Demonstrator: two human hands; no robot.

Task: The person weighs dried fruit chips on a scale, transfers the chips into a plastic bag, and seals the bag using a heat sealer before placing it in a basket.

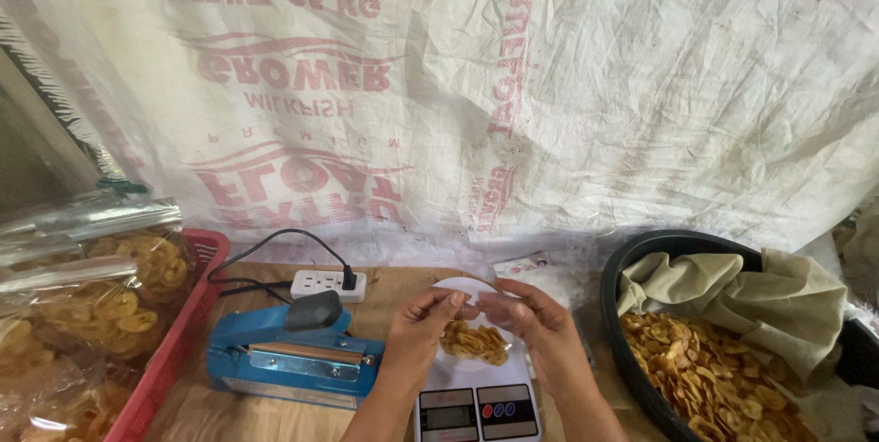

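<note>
Head view: above the scale (475, 412), left hand (417, 328) and right hand (536, 323) pinch open a part-filled chip bag (474, 339); left of it, the sealer (293, 355) waits unused.

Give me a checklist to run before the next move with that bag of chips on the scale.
1. Both hands on the bag: left hand and right hand pinch the bag at its top: ok.
2. Bag over the scale: ok.
3. Scale reading: cannot tell.
4. Sealer plugged into the power strip: cannot tell.
5. Chips left in the basin: ok.
</note>
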